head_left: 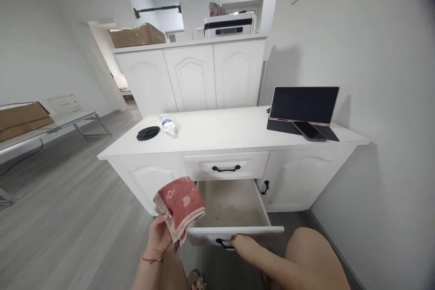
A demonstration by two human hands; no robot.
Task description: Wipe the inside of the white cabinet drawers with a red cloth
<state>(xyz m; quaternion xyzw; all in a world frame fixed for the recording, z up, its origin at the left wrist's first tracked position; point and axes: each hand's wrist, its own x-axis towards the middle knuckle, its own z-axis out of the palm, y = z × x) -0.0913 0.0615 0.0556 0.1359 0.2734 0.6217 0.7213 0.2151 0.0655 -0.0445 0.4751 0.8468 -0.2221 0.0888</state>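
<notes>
A folded red towel (183,200) with pale trim and pale patterns is held in my left hand (159,234), to the left of a pulled-out drawer (234,204). The fingers are closed on its near left edge. My right hand (243,245) is at the drawer's front, its fingers closed round the right end of the black handle (223,244). Only a few small dark specks show on the drawer's pale bottom. Directly above it, an upper drawer (226,166) with its own black handle is shut.
On the white cabinet top (217,129) are a plastic bottle (168,124), a black round object (148,133), a tablet (305,105) standing up and a phone (309,131). Behind, a taller cabinet (192,74) carries a cardboard box (137,35) and a white suitcase (229,25). My knees flank the drawer.
</notes>
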